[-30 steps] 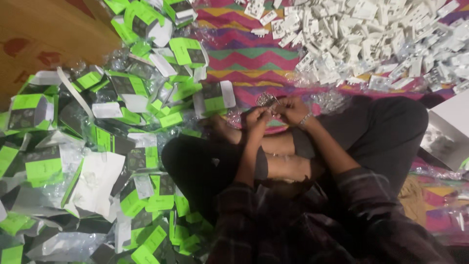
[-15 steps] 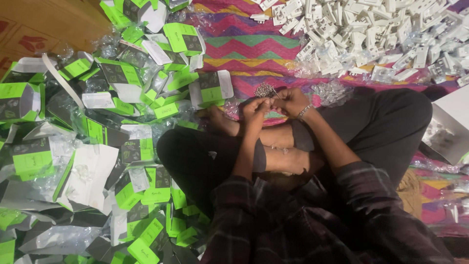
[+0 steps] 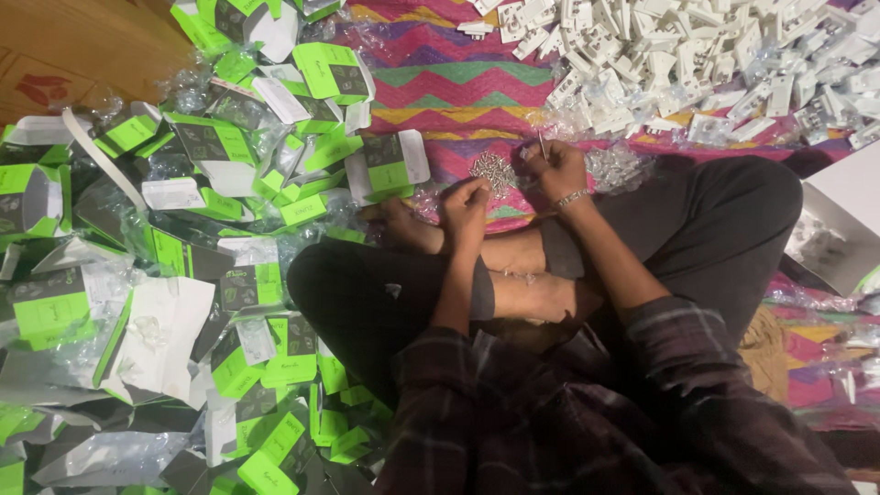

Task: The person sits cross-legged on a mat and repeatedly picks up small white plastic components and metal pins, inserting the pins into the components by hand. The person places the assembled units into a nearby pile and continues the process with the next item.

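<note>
Both hands have drifted apart since the earlier frames, where they worked close together over the crossed legs. Now the right hand (image 3: pixel 561 171) reaches out over the striped cloth (image 3: pixel 458 92), its fingers pinched shut on a thin pin-like metal tool (image 3: pixel 542 145) that stands nearly upright above the knuckles; a bracelet (image 3: pixel 574 197) circles that wrist. Just beside this hand, to its left, a small heap of shiny metal screws (image 3: pixel 492 171) lies on the cloth. The left hand (image 3: pixel 466 206) sits nearer the knee, curled into a loose fist; whether it holds anything cannot be told. On the person's left lies a wide spread of green and white cartons (image 3: pixel 220 147) mixed with clear plastic bags. Farther off, past the right hand, a pile of white plastic parts (image 3: pixel 697 55) covers the cloth. A white box (image 3: pixel 848 225) stands open by the right knee.
</note>
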`<state>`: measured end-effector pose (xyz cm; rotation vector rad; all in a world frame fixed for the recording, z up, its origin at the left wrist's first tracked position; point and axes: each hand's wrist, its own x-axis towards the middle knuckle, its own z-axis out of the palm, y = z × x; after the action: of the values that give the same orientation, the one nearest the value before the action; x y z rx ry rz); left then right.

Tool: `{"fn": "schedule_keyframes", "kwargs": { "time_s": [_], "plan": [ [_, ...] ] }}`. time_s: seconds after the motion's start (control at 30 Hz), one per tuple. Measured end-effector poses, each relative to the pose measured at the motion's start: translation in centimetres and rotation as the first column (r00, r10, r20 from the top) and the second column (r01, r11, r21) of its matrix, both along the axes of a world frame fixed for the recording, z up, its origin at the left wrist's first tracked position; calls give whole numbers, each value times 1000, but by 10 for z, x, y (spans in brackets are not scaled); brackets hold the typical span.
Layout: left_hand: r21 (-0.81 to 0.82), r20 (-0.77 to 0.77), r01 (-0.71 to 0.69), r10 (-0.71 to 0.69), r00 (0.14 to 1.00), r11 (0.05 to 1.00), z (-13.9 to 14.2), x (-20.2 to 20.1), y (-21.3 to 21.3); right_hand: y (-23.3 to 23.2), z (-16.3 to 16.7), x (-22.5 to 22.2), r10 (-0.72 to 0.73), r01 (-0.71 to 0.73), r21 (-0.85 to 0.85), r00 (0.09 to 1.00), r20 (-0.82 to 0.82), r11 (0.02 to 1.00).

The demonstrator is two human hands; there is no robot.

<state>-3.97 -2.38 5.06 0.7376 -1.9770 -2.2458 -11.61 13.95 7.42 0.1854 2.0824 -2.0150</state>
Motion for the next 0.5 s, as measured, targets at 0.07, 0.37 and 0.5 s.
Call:
{"fn": "schedule_keyframes", "kwargs": {
  "time_s": [0.07,0.37,0.5],
  "plan": [
    [-73,26,-23,25,999,997,-4,-1,-2,-1,0,0,3,-3,45,1000,-9,999],
    [-87,48,-81,85,995,993,-12,-1,-2,13,3,-1,204,-61,436,936,-288,898],
    [-44,46,-78,80,996,996,-13,0,-1,10,1,5,505,-152,781,832,-230,606]
  ]
}}
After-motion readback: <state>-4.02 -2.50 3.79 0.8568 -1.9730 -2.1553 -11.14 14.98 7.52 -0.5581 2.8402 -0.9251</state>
